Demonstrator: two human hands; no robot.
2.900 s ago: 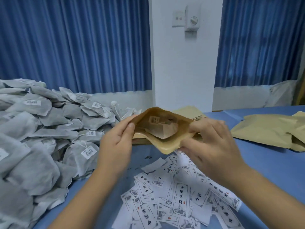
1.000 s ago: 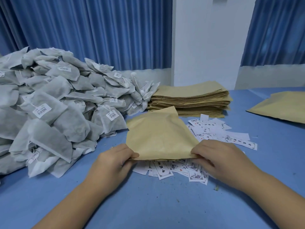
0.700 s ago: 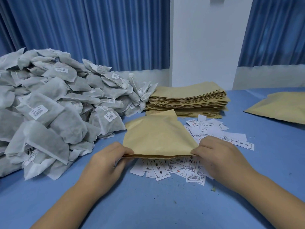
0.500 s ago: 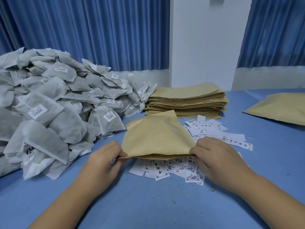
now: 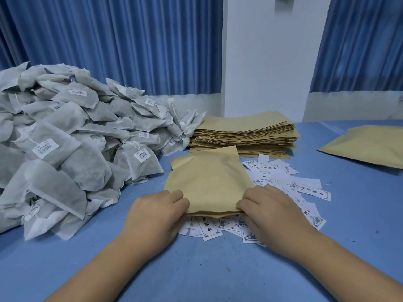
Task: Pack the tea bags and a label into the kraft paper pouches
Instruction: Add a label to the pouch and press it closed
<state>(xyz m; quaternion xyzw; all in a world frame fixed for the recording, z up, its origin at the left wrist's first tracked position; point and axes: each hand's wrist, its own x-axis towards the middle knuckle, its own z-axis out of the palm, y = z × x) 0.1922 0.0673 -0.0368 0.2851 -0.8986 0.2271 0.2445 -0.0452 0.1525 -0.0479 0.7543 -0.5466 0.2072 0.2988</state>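
A bulging kraft paper pouch (image 5: 208, 182) lies on the scattered white labels (image 5: 290, 186) in the middle of the blue table. My left hand (image 5: 157, 216) pinches its near left corner, and my right hand (image 5: 270, 211) pinches its near right corner, fingers curled over the near edge. What the pouch contains is hidden. A big heap of grey tea bags (image 5: 65, 138) with barcode tags fills the left side. A stack of flat kraft pouches (image 5: 246, 134) sits just behind the held pouch.
More kraft pouches (image 5: 368, 147) lie at the right edge of the blue table (image 5: 196, 269). Blue curtains and a white pillar (image 5: 268, 62) stand behind the table. Small dark crumbs dot the cloth near me.
The pouch, earlier held up open with tea bags showing inside, now lies flat on the labels. Over the last second both hands slid inward along its near edge.
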